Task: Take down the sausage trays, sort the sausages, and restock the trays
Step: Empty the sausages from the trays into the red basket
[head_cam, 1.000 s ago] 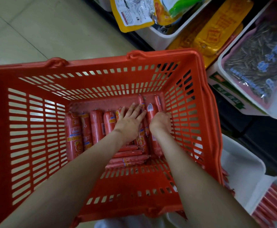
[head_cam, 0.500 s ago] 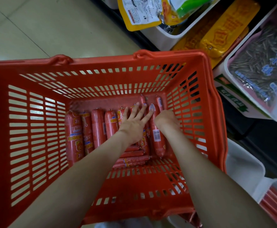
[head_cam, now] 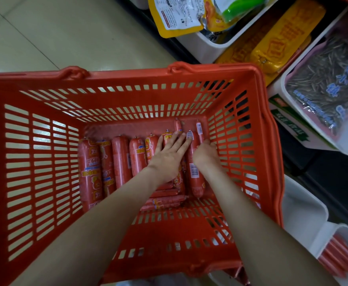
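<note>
A red slotted basket [head_cam: 34, 162] stands on the floor and holds red-wrapped sausages. Several thick sausages [head_cam: 121, 159] lie side by side on its bottom at the left. My left hand [head_cam: 169, 157] rests flat, fingers spread, on the sausages in the middle. My right hand [head_cam: 205, 154] has its fingers curled down beside a thick barcoded sausage [head_cam: 194, 176] near the right wall; whether it grips anything is hidden. Thin sausages [head_cam: 164, 200] lie crosswise under my left wrist. A white tray [head_cam: 305, 205] sits at the right of the basket.
Another white tray [head_cam: 342, 256] with thin red sausages is at the lower right. Shelf bins at the upper right hold yellow snack packs [head_cam: 280, 42], a bag of sunflower seeds [head_cam: 325, 85] and foil pouches [head_cam: 179, 15]. Pale tiled floor [head_cam: 55, 34] lies beyond the basket.
The camera has shifted slightly, so the basket sits a little lower in view. Both hands stay on the sausages at the basket's bottom, the left fingers spreading a little.
</note>
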Available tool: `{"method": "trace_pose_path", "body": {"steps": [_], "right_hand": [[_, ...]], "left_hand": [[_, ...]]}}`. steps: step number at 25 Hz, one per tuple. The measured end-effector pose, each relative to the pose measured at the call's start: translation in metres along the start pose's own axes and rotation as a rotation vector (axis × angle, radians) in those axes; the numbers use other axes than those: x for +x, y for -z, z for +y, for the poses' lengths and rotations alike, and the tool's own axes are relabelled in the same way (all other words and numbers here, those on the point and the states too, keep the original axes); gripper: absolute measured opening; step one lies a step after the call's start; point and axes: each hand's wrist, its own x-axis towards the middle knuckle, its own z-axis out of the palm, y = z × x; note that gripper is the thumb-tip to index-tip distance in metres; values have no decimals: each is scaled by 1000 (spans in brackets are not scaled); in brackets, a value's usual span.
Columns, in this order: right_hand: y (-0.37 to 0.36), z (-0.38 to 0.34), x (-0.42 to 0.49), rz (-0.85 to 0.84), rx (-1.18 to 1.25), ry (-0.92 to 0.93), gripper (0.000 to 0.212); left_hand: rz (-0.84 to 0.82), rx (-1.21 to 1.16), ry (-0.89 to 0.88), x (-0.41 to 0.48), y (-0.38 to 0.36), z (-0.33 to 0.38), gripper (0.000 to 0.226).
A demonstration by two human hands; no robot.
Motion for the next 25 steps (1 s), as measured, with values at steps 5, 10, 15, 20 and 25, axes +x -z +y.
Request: {"method": "trace_pose_path", "body": {"steps": [5,10,15,20,25], "right_hand": [[-10,-9,-7,308,-209,326,60],[-3,-26,18,134,-91,270,66],[6,-35,21,198,124,213,60],[15,-40,-26,259,46,742,31],[0,-49,-43,223,-9,876,32]], "left_hand": [[75,141,94,-1,2,-6,68],[41,234,174,-5,1,-26,74],[11,105,202,-7,-3,-27,77],[50,-306,173,-5,6,-20,83],[94,-379,99,-5,17,-2,59]]}}
